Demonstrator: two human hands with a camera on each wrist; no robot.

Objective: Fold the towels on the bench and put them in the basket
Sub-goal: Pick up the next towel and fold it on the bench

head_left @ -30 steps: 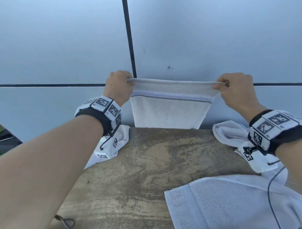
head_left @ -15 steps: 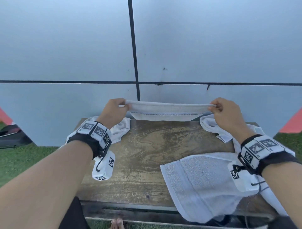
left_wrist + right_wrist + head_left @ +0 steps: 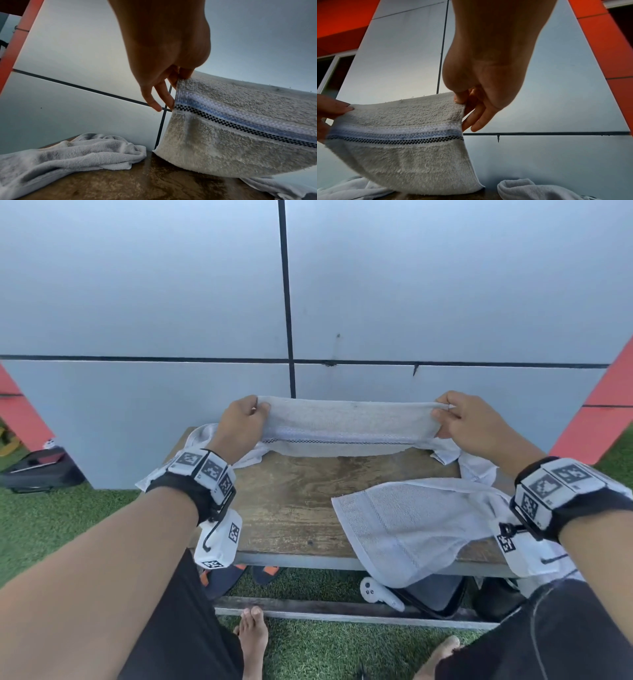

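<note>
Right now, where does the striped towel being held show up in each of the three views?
Head: striped towel centre, stretched between left hand and right hand.
Left wrist: right side.
Right wrist: lower left.
Shared landmark: its black checkered stripe.

White towel with blue-and-check band [image 3: 346, 422] stretched taut, lower edge touching tabletop [image 3: 294, 508] rear; three loose white towels lie left [image 3: 65, 152], right [image 3: 539, 189] and front-right [image 3: 411, 525]
</note>
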